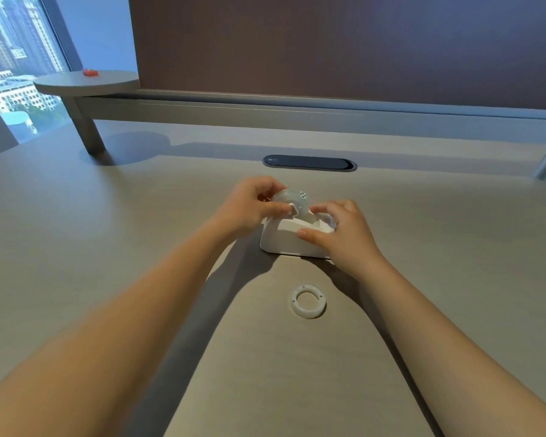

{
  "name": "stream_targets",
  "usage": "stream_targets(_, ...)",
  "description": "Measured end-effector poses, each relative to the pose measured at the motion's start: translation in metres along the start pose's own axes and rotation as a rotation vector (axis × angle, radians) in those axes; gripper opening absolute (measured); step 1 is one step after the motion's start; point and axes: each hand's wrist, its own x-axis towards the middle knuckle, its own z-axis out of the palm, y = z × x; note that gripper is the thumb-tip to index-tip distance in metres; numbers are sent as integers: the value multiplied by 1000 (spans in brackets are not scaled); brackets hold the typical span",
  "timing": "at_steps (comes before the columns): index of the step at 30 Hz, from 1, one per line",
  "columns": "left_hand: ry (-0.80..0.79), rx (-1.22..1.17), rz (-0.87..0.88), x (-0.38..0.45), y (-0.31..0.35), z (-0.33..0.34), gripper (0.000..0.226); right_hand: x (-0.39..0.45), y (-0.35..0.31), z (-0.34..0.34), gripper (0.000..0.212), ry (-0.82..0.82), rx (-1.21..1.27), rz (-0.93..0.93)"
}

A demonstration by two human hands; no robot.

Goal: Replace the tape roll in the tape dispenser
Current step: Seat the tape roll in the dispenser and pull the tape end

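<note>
A white tape dispenser point(284, 239) stands on the desk at mid-frame. My left hand point(252, 205) pinches a clear tape roll point(292, 198) at the dispenser's top, thumb and fingers on its rim; the roll looks partly seated in the cradle. My right hand point(344, 230) grips the dispenser's right side, thumb across its front face and fingers curled over the top. Closer to me, a white ring point(308, 301), an empty tape core, lies flat and alone on the desk.
The beige desk point(108, 247) stretches wide on both sides. A dark oval cable port point(309, 162) sits just behind the dispenser. A raised shelf rail runs along the back, with a round side shelf point(85, 82) holding a small red object point(90, 72).
</note>
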Motion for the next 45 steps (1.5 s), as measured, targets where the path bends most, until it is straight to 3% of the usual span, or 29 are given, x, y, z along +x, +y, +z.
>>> stream_targets(9, -60, 161, -5, 5, 4, -2, 26, 0, 1, 1, 45, 12, 22, 2)
stream_targets(13, -112, 33, -81, 3, -4, -4, 27, -1, 1, 1, 45, 12, 40, 8)
stream_targets(21, -63, -361, -226, -1, -17, 6, 14, -1, 0, 2, 46, 9, 30, 27)
stream_targets(30, -36, -363, -200, -5, -15, 8, 13, 0, -3, 0, 46, -34, 41, 31)
stream_targets(33, -1, -382, -183, -8, -14, 9, 26, 0, -6, -7, 42, -88, 188, 71)
stream_targets(35, 32, -414, -192, -10, -14, 9, 34, 1, -10, -10, 39, -38, 238, 87)
stream_targets(38, 69, -442, -231, -12, -13, 6, 36, 5, -21, -11, 33, 93, 54, 7)
stream_targets(42, 47, -353, -202, -17, -15, 2, 35, 10, -35, -7, 28, 50, -77, -21)
stream_targets(45, 40, -337, -177, -21, -16, 0, 34, 12, -40, -7, 23, 26, -20, 7)
